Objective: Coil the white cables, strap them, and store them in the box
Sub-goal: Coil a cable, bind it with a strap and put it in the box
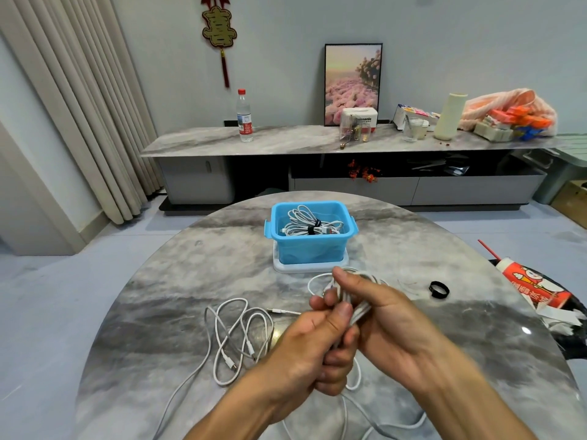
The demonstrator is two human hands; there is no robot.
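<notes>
1. Here both hands were closed on one white cable bundle, just in front of the blue box: the left hand pinched it low, the right hand wrapped it.
2. Probably the loops needed to stay even and tight.
3. The black strap lay right of the box, ready for binding.
4. A loose cable waited left of the hands.

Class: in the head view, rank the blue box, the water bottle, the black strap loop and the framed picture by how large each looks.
1. Framed picture
2. Blue box, close to the picture in area, and nearer the camera, so this pair is unsure
3. Water bottle
4. Black strap loop
</notes>
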